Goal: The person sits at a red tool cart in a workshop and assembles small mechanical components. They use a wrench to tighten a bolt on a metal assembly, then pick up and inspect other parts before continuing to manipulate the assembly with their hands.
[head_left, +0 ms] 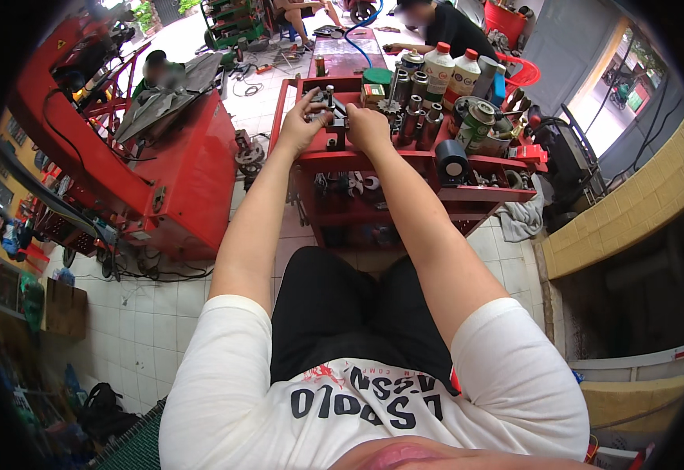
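A dark metal block fixture (pixel 340 136) with a shiny round post (pixel 330 95) stands at the front of the red tool cart's top, between my hands. On its left side is my left hand (pixel 299 129), fingers curved and apart, the thumb close to the dark metal. Whether it touches the metal is too small to tell. My right hand (pixel 369 129) is closed at the fixture's right side. Its fingers are folded inward and hide what they grip. Just beyond it are a small box (pixel 372 95) and a green-lidded container (pixel 376 76).
Metal cylinders (pixel 428 125), white red-capped bottles (pixel 438 72) and a spray can (pixel 476 125) crowd the cart's right. A dark roll (pixel 452 163) sits at its front edge. A red machine (pixel 177 180) stands left. A person in black (pixel 463 35) bends beyond the cart.
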